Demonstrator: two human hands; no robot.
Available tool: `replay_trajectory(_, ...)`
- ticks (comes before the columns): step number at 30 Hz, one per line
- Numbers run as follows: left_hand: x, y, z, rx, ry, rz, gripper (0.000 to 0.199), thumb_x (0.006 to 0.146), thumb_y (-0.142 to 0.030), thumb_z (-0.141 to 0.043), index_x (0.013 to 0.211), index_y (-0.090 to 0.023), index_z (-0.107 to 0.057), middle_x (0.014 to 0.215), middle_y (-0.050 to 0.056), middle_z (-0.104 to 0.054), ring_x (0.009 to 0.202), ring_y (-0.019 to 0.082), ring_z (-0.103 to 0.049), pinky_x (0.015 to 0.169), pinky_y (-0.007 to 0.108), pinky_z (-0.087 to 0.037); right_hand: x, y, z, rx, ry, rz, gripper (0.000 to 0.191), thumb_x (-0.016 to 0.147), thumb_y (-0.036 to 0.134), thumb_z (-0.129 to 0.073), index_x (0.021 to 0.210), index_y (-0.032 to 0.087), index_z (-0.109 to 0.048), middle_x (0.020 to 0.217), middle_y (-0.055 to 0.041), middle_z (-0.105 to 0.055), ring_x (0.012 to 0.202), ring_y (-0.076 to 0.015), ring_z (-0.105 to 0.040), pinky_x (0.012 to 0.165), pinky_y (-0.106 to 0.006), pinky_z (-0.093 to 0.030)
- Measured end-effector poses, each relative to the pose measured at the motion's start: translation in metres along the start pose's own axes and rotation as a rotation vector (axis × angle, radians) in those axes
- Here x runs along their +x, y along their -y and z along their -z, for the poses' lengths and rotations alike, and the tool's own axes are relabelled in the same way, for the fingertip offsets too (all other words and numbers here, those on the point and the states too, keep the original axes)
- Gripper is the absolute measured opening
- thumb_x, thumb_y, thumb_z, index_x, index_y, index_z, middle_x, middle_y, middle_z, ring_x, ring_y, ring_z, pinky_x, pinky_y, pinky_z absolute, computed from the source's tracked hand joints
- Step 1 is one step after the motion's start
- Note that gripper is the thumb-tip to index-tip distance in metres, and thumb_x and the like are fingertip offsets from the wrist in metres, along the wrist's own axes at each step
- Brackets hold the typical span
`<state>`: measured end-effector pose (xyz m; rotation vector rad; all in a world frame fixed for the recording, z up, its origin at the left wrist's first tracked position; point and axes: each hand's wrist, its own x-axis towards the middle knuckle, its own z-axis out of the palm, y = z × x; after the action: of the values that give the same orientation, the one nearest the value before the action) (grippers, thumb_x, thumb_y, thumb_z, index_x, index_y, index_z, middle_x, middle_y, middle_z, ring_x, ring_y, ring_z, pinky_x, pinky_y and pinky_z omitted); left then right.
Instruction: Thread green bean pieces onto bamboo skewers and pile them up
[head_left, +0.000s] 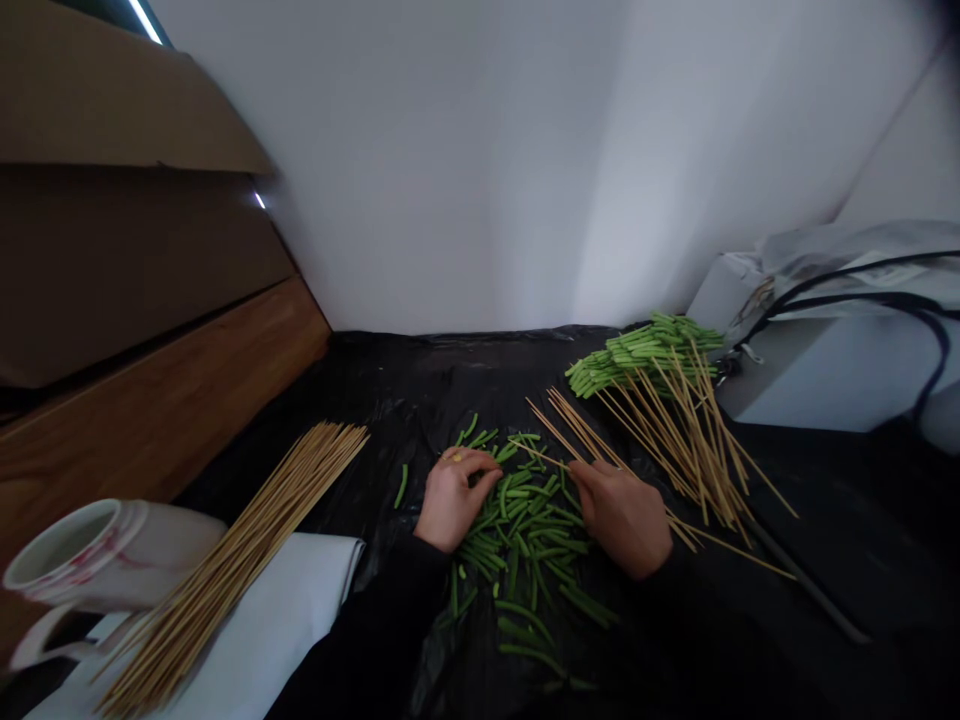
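Note:
Cut green stalk pieces lie in a loose pile on black plastic sheeting. At the pile's left side is my left hand, thumb and fingers pinched together; whatever they hold is too small to make out. My right hand, at the pile's right side, pinches a thin wooden skewer whose tip points left over the pieces. Several loose skewers lie just beyond my right hand. Farther back on the right, skewers threaded with green pieces are stacked.
A bundle of bare skewers rests on a white folded sheet at the left, beside a mug lying on its side. Cardboard stands at the far left. Black cables and a white box are at the right, before a white wall.

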<state>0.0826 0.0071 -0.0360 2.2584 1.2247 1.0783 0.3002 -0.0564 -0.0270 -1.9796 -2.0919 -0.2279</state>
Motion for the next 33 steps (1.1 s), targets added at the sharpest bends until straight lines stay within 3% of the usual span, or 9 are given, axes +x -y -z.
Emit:
replay_trajectory(6,0.000,0.001,0.001,-0.017,-0.064,0.135,0.005,0.074,-0.018,-0.067,0.071,-0.017,-0.063,0.069,0.000,-0.061,0.062,0.013,-0.055,0.060,0.025,-0.042,-0.002,0.002,-0.001,0.062,-0.095,0.038,0.017,0.092,0.024,-0.047,0.090,0.024,-0.063,0.075,0.0017,-0.062,0.066,-0.0124,-0.057,0.056,-0.028,-0.024)
replay_trajectory(10,0.002,0.001,0.001,-0.069,-0.129,0.099,0.016,0.080,-0.020,-0.061,0.095,-0.019,-0.068,0.080,0.003,-0.061,0.073,0.015,-0.057,0.069,0.026,-0.044,-0.003,0.002,-0.008,0.108,-0.186,0.106,0.022,0.093,0.023,-0.044,0.106,0.023,-0.062,0.077,0.0005,-0.064,0.069,-0.0129,-0.058,0.060,-0.027,-0.030)
replay_trajectory(13,0.003,0.002,0.002,-0.138,-0.169,0.133,0.020,0.085,-0.024,-0.055,0.098,-0.019,-0.070,0.081,0.005,-0.061,0.075,0.017,-0.059,0.073,0.029,-0.045,-0.004,0.003,-0.013,0.140,-0.250,0.170,0.031,0.093,0.019,-0.042,0.122,0.019,-0.056,0.082,-0.0019,-0.066,0.071,-0.0127,-0.059,0.063,-0.025,-0.034)
replay_trajectory(17,0.005,0.001,0.003,-0.501,-0.160,0.373,0.023,0.084,-0.033,-0.057,0.092,-0.014,-0.069,0.077,0.005,-0.065,0.064,0.014,-0.060,0.064,0.027,-0.046,-0.006,0.006,-0.013,0.180,-0.282,0.247,0.035,0.091,0.012,-0.041,0.121,0.017,-0.057,0.082,-0.0028,-0.064,0.075,-0.0136,-0.058,0.066,-0.025,-0.037)
replay_trajectory(22,0.007,-0.004,0.007,-1.076,-0.111,0.632,0.033,0.075,-0.038,-0.070,0.095,-0.013,-0.066,0.093,0.010,-0.072,0.077,0.014,-0.066,0.069,0.024,-0.048,-0.009,0.012,-0.011,0.172,-0.320,0.308,0.038,0.088,0.008,-0.041,0.120,0.016,-0.058,0.078,-0.0016,-0.061,0.068,-0.0133,-0.055,0.061,-0.026,-0.035)
replay_trajectory(26,0.008,-0.007,0.010,-1.195,-0.073,0.691,0.030,0.072,-0.034,-0.074,0.093,-0.013,-0.068,0.094,0.010,-0.073,0.078,0.012,-0.066,0.069,0.020,-0.048,-0.009,0.014,-0.011,0.148,-0.303,0.332,0.039,0.086,0.007,-0.041,0.120,0.016,-0.058,0.076,-0.0012,-0.060,0.065,-0.0127,-0.054,0.058,-0.027,-0.033)
replay_trajectory(33,0.007,-0.006,0.010,-1.204,-0.059,0.671,0.028,0.073,-0.031,-0.074,0.093,-0.012,-0.068,0.092,0.009,-0.073,0.078,0.012,-0.066,0.068,0.019,-0.049,-0.009,0.013,-0.011,0.151,-0.313,0.312,0.038,0.086,0.008,-0.042,0.120,0.016,-0.058,0.075,-0.0015,-0.060,0.066,-0.0124,-0.054,0.059,-0.026,-0.035)
